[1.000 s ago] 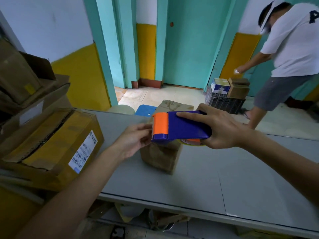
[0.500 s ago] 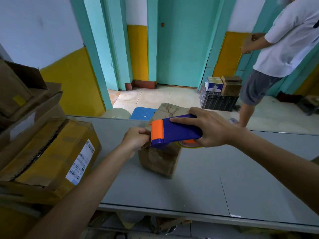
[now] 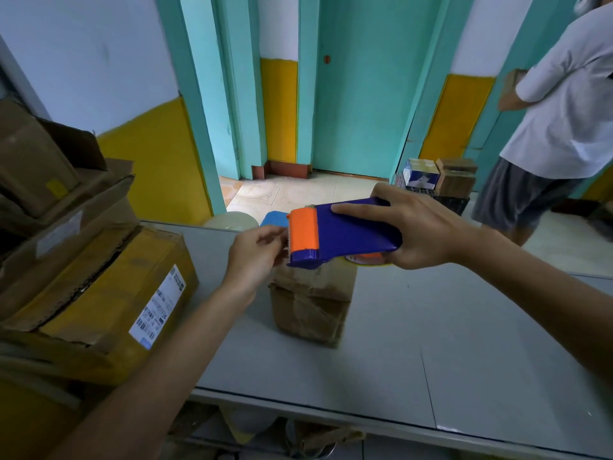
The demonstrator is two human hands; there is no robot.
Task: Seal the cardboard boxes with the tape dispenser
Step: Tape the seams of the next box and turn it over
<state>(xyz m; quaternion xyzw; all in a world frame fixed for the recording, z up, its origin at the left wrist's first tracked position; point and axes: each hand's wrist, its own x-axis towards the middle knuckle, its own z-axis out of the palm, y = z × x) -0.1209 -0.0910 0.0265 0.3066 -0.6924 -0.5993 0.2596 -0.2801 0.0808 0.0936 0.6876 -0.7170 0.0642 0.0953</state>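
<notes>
A small brown cardboard box point(image 3: 310, 305) stands on the grey table point(image 3: 431, 343). Above its top my right hand point(image 3: 421, 227) grips a blue tape dispenser point(image 3: 345, 234) with an orange front. My left hand point(image 3: 257, 254) is at the dispenser's toothed orange end, fingers pinching there; the tape itself is too thin to make out. Most of the box top is hidden behind the dispenser and both hands.
A large yellow-taped box with a shipping label point(image 3: 109, 293) lies at the table's left, with more cardboard boxes point(image 3: 39, 167) stacked behind it. Another person point(image 3: 557, 121) stands at the far right by a crate holding boxes point(image 3: 438, 180) on the floor.
The dispenser and both hands have risen slightly above the small box. The person at the right has straightened up and shifted right.
</notes>
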